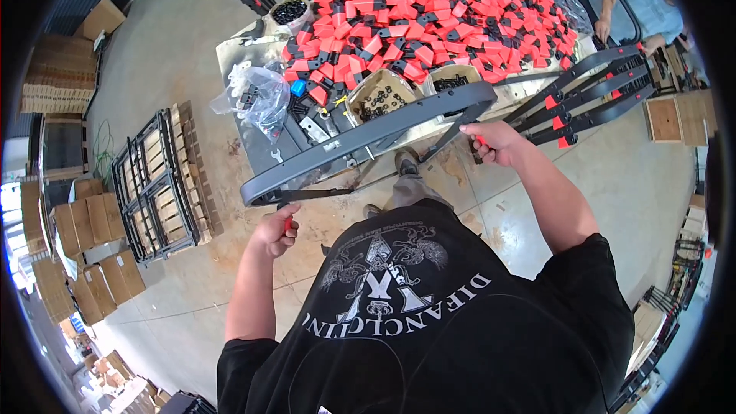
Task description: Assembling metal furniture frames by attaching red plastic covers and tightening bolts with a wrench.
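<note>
Curling its fingers around a small red piece point(289, 223), the left hand point(277, 233) was closed at eight o'clock in my view, just beside one rounded end of a long, dark grey, loop-shaped metal frame point(399, 122). I saw the right hand point(497, 144) between two and three o'clock, also closed, around another red piece point(481, 139) near the opposite end. I could not tell whether either hand touched the metal. The frame slanted from nine o'clock up to two, passing in front of a worktable point(230, 52). Toward twelve I had a beige open box point(402, 84) of small dark parts, and beyond it a broad heap of red and black plastic pieces point(429, 23) spread past one o'clock. A clear plastic bag point(264, 103) lay at ten. At two, I noticed a co-worker in a light blue shirt point(640, 0); at nine, black tubular frames point(165, 176) lay on a wooden pallet point(188, 161).
</note>
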A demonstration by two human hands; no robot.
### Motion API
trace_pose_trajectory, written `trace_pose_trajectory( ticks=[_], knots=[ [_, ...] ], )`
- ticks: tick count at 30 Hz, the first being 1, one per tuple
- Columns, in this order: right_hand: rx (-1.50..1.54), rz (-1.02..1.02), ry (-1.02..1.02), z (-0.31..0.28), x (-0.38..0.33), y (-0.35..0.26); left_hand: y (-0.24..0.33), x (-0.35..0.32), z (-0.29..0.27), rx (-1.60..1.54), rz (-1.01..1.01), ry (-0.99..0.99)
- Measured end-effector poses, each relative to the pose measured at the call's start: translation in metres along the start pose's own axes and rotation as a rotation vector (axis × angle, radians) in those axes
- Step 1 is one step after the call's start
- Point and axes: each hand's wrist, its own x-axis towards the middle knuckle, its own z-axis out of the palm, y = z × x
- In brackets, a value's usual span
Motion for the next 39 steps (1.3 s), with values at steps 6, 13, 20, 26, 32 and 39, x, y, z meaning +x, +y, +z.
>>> trace_pose_trajectory(
  ticks=[6,13,20,26,32,39],
  knots=[
    [-0.201,-0.236,0.033,-0.005,0.041,0.041,-0.03,0.026,-0.002,-0.01,0.155,0.14],
    [-0.301,-0.914,0.72,0.028,0.099,0.065,-0.07,0.09,0.019,0.282,1.27,0.851],
    [-0.519,-0.972,0.635,0.013,0.101,0.07,-0.071,0.084,-0.009,0.595,1.227,0.633],
    [-0.505,-0.935,0.557,0.01,0.1,0.068,-0.055,0.07,-0.024,0.871,1.07,0.363],
    [-0.42,-0.954,0.488,0.018,0.105,0.058,-0.056,0.16,-0.041,0.489,1.471,0.431],
    [-0.542,-0.882,0.575,0.013,0.105,0.068,-0.049,0.144,-0.035,0.65,1.433,0.497]
  ],
)
